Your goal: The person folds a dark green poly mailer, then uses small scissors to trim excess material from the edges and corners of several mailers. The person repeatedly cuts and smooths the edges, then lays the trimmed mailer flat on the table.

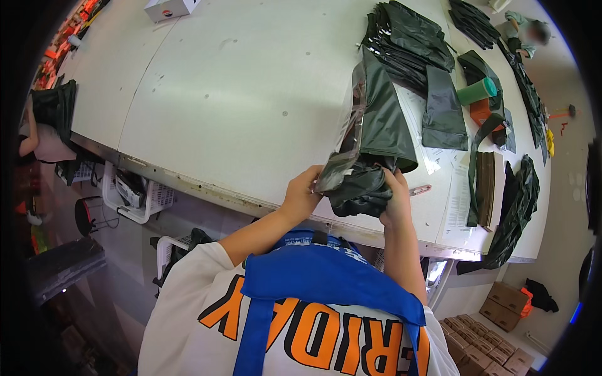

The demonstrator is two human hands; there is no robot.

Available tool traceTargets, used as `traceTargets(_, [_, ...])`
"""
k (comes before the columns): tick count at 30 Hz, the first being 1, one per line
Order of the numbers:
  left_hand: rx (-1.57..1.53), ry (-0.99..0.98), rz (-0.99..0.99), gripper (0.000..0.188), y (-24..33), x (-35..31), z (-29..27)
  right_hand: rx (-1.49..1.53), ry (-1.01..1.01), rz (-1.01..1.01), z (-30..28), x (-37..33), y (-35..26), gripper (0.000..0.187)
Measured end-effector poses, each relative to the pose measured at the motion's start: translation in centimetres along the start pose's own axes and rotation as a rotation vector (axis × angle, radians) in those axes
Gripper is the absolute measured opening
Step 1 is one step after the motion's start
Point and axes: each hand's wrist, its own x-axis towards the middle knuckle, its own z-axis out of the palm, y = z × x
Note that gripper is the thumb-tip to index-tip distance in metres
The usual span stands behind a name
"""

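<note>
Both my hands are at the near edge of the white table, closed on one dark green coated-fabric piece with a clear plastic panel along its left side. My left hand pinches the piece's near left end, where the clear plastic meets the bunched fabric. Against the right side of the same bunched end, my right hand grips with its thumb on top. The rest of the piece stretches away across the table. Some fingertips are hidden beneath the folds.
Beyond the piece lies a stack of dark green fabric. To the right are a green cylinder, papers, a brown stack of strips and a small slim tool. White baskets sit below the table edge. Other people work at far left and right.
</note>
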Motion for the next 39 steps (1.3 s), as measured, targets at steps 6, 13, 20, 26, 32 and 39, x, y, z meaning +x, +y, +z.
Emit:
traceTargets(6, [-0.539,0.304,-0.191,0.049,-2.7,0.5,3.6,0.106,-0.034,0.076,0.2,-0.4,-0.1,0.035])
traceTargets(13, [-0.151,0.136,-0.148,0.039,-0.1,-1.8,3.1,-0.026,0.077,0.016,1.0,0.0,0.4,0.023])
traceTargets(20, [-0.248,-0.415,-0.196,0.035,-8.0,-4.0,2.5,-0.190,0.109,0.049,0.2,0.4,1.4,0.036])
traceTargets(26, [-1.355,-0.177,-0.756,0.033,-5.2,-1.9,-1.4,-0.470,0.120,0.086,-1.9,2.5,3.8,0.060])
traceTargets(32, [-0.969,-0.305,-0.720,0.058,-2.3,1.8,-1.9,-0.838,0.244,-0.114,-3.2,4.1,5.6,0.070])
traceTargets(39, [-0.656,-0.298,-0.538,0.100,-1.7,3.5,-0.3,-1.093,0.295,-0.101,-2.8,4.5,5.6,0.057])
